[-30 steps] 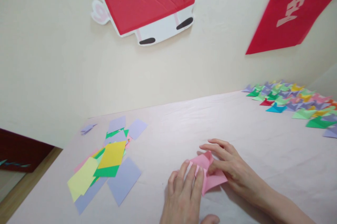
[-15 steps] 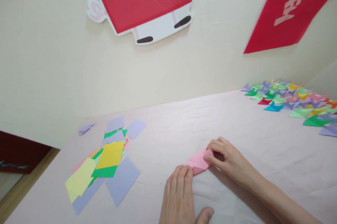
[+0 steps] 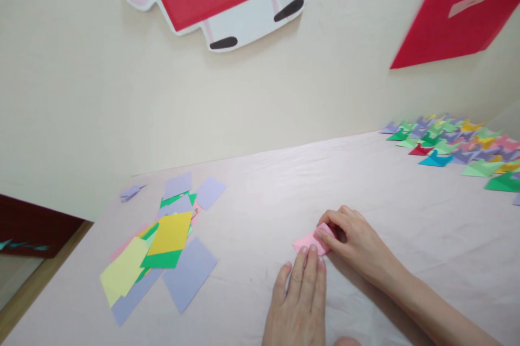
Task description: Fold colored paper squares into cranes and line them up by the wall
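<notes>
A small folded piece of pink paper [image 3: 304,241] lies on the pale cloth-covered surface in front of me. My left hand [image 3: 298,294] is flat, with its fingertips pressing on the paper's near edge and the thumb mostly out of view at the bottom. My right hand [image 3: 353,240] pinches the paper's right end between thumb and fingers. Part of the paper is hidden under the fingers of both hands.
Loose coloured paper sheets, with a yellow sheet [image 3: 169,233] on top, overlap on the left. Several folded paper figures, a blue one [image 3: 436,158] among them, stand in rows at the far right. A wall [image 3: 252,102] rises behind the surface.
My left hand has moved right and its fingertips now lie on the pink paper's near part. My right hand keeps its pinch. The view has tilted slightly.
</notes>
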The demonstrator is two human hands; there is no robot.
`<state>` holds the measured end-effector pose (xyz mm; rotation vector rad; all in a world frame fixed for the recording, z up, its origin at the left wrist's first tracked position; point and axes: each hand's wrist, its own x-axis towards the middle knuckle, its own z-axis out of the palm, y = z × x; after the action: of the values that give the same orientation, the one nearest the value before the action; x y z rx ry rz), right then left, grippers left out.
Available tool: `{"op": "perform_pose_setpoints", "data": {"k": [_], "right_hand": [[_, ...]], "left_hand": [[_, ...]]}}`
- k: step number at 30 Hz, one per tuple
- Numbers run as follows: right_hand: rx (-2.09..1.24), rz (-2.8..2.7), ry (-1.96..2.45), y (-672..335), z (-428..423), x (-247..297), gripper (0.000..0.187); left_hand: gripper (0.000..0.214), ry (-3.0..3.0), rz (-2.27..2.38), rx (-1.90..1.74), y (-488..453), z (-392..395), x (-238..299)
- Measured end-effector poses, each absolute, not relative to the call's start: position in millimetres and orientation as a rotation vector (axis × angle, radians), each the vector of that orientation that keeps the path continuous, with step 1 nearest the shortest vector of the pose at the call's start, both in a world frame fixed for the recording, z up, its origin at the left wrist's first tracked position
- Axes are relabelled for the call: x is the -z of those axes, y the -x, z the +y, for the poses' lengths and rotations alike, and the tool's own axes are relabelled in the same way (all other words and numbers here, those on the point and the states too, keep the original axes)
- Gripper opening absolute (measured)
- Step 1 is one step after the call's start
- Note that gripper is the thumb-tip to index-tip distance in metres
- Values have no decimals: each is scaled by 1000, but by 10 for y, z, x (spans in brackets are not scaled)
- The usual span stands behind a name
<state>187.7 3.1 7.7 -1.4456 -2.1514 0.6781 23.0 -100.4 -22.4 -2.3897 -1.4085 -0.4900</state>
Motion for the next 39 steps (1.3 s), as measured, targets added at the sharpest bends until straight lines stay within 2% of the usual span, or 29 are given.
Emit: {"op": "perform_pose_setpoints", "data": {"k": [39], "right_hand": [[-625,-2189,1406,-1861,5,-38,14]], "left_hand": [[87,2466,-1582,482,-273,-1041,227]]}}
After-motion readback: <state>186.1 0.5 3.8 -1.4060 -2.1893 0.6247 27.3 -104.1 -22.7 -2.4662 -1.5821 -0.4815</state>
